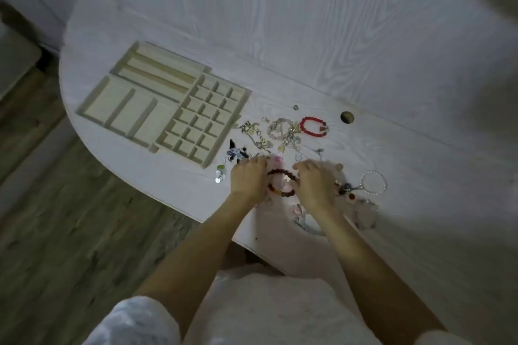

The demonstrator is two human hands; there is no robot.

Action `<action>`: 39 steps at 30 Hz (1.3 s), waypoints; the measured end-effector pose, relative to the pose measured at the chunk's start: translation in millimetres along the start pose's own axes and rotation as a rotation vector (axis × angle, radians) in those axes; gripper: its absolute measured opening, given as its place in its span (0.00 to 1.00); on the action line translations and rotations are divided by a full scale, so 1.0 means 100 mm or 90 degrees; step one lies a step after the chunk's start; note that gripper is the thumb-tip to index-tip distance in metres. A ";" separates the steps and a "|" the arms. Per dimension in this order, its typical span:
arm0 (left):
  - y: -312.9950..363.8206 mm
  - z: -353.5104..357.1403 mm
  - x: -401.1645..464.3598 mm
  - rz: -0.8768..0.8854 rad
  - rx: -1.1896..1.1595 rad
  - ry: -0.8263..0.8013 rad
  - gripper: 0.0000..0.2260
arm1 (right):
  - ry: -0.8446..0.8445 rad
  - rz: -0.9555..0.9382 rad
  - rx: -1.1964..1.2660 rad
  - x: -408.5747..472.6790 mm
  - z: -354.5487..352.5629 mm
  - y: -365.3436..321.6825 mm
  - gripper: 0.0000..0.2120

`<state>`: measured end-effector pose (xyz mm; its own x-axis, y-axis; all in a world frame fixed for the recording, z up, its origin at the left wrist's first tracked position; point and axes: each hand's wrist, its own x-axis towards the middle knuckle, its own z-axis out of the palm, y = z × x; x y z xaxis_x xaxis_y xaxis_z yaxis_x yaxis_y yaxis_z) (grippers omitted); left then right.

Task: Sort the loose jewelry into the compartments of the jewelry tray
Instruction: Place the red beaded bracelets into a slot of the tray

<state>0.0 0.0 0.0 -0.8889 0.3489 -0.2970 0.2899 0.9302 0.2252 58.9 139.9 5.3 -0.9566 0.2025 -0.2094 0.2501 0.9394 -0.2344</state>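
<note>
We reached both bare forearms forward, side by side. Our left hand (248, 176) lay palm down with its fingers curled; our right hand (315, 180) did likewise, wrist bent slightly, knuckles toward the camera.

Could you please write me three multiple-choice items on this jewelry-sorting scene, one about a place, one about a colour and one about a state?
1. Where does the jewelry tray lie relative to the loose jewelry pile?
A. To its left
B. To its right
C. On top of it

2. What colour is the bead bracelet beside the hole in the table?
A. Blue
B. Red
C. Green

3. What state are the tray's compartments in?
A. Full
B. Covered by a lid
C. Empty

Answers: 1 A, the tray sits left of the pile. 2 B, its beads are plainly red. 3 C, every visible compartment shows bare wood.
</note>
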 end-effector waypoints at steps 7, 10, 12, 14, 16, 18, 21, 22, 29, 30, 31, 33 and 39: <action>0.05 -0.03 0.09 -0.013 -0.102 -0.036 0.10 | -0.003 0.003 0.051 0.10 0.07 0.00 0.08; -0.03 -0.04 0.01 0.019 -0.245 -0.052 0.09 | 0.015 0.014 0.081 0.04 -0.01 0.04 0.10; -0.05 -0.14 -0.05 0.074 -0.372 -0.074 0.09 | 0.030 0.016 0.144 -0.04 -0.15 0.03 0.09; -0.07 -0.30 -0.12 0.123 -0.513 -0.084 0.08 | 0.019 0.039 0.296 -0.11 -0.36 -0.03 0.07; -0.10 -0.50 -0.21 0.141 -0.639 -0.097 0.07 | -0.038 0.072 0.480 -0.14 -0.59 -0.15 0.06; -0.21 -0.72 -0.29 0.120 -0.774 -0.100 0.07 | -0.079 0.050 0.571 -0.05 -0.78 -0.35 0.05; -0.64 -0.99 -0.35 0.002 -0.950 -0.064 0.07 | -0.177 0.017 0.682 0.24 -0.91 -0.88 0.07; -0.80 -1.06 -0.36 -0.042 -0.987 -0.050 0.07 | -0.220 0.012 0.708 0.34 -0.92 -1.04 0.07; -2.32 -1.31 -0.28 -0.243 -0.993 0.134 0.09 | -0.412 -0.061 0.729 1.17 -0.59 -2.51 0.15; -2.55 -1.33 -0.20 -0.250 -0.965 0.158 0.10 | -0.415 -0.059 0.724 1.32 -0.50 -2.75 0.16; -2.72 -1.34 -0.12 -0.255 -0.929 0.181 0.12 | -0.409 -0.055 0.722 1.45 -0.43 -2.92 0.17; -3.02 -1.35 0.08 -0.273 -0.847 0.239 0.16 | -0.395 -0.055 0.723 1.69 -0.29 -3.25 0.17; -3.70 -1.42 0.58 -0.280 -0.482 0.300 0.18 | -0.423 -0.057 0.662 2.24 0.05 -3.92 0.18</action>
<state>-209.2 -339.9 31.0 -0.9606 -0.2434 -0.1342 -0.2564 0.5898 0.7657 -253.1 -184.8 45.9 -0.7907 -0.3163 -0.5242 0.4783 0.2152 -0.8514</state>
